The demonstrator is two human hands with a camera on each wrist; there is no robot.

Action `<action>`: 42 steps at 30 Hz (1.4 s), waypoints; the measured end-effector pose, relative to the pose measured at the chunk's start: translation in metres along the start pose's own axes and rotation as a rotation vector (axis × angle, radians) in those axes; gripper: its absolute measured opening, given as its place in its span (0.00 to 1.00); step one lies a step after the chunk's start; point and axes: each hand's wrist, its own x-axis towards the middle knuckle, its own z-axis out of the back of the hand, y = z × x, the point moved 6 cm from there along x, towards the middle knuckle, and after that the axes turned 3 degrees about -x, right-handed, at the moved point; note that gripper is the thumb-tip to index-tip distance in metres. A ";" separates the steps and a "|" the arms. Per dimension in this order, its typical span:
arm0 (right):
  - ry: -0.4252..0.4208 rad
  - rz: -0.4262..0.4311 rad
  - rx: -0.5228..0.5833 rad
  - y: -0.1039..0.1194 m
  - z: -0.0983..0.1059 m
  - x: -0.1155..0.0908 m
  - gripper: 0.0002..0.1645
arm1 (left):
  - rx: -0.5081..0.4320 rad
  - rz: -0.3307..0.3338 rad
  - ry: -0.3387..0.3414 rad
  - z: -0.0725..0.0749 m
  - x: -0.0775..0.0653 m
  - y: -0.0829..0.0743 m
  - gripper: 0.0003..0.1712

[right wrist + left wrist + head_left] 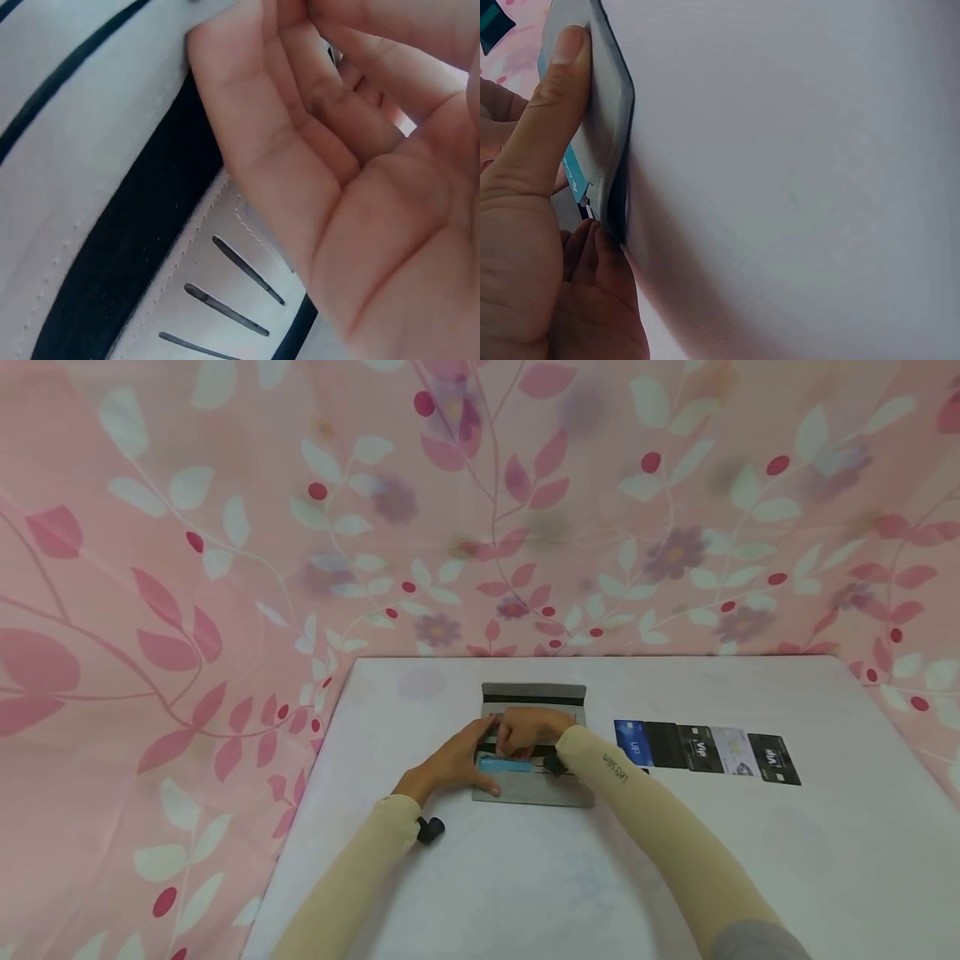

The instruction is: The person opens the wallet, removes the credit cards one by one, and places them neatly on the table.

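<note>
Head view showed both hands working close together over a grey wallet that lay unfolded on the white table, toward its far side. The left hand came in from the left and spread around the wallet's left edge, its thumb stretched along the lower panel and its fingers reaching toward the upper part. Left wrist view showed that thumb pressed on the grey face and fingertips at the wallet's edge, so the left hand gripped it. The right hand crossed over the wallet's middle from the right, knuckles up, with its fingers bent inward. Right wrist view caught its palm and curled fingers beside a black band and slots; the fingertips were hidden, so I could not tell whether they pinched anything. A light blue card showed in the wallet just below the right hand. Both forearms slanted inward in cream sleeves, the right one lettered. Right of the wallet, five cards lay in a row, near the right forearm.
</note>
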 end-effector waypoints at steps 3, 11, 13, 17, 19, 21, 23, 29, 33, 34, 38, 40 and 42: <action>0.009 -0.011 0.018 -0.003 0.000 0.002 0.12 | 0.008 -0.002 0.003 -0.001 0.000 0.000 0.75; -0.005 -0.028 0.027 -0.002 0.000 0.004 0.10 | -0.003 -0.012 -0.001 0.000 -0.001 -0.001 0.75; -0.012 -0.008 0.010 0.001 -0.001 0.005 0.12 | 0.001 -0.011 -0.002 0.001 -0.001 -0.001 0.75; -0.026 0.040 -0.014 0.005 -0.002 0.006 0.15 | 0.003 -0.019 -0.013 0.003 -0.002 -0.002 0.75; -0.037 0.044 -0.011 0.004 -0.003 0.007 0.14 | 0.001 -0.023 -0.013 0.003 -0.001 -0.003 0.75; -0.055 0.043 -0.021 0.003 -0.003 0.007 0.13 | -0.002 -0.027 -0.009 0.002 -0.001 -0.003 0.75; -0.074 0.041 -0.029 0.000 -0.003 0.008 0.11 | -0.003 -0.027 -0.003 0.001 -0.001 -0.003 0.75; -0.147 0.035 0.005 -0.008 0.004 0.004 0.08 | 0.009 -0.008 0.003 0.001 -0.001 -0.002 0.75; -0.168 0.034 0.045 -0.010 0.007 0.001 0.07 | 0.011 -0.003 0.004 0.001 0.000 -0.001 0.76; -0.173 0.036 0.048 -0.010 0.007 0.000 0.07 | 0.009 -0.003 0.006 0.001 0.000 0.000 0.76; -0.187 0.042 0.040 -0.009 0.006 0.001 0.07 | -0.007 -0.013 0.004 0.001 0.001 0.000 0.76; -0.191 0.058 0.032 -0.006 0.005 0.002 0.06 | -0.013 -0.021 0.001 0.000 0.002 0.000 0.75; -0.193 0.075 0.020 -0.004 0.004 0.004 0.06 | -0.009 -0.022 0.004 -0.001 0.001 0.001 0.75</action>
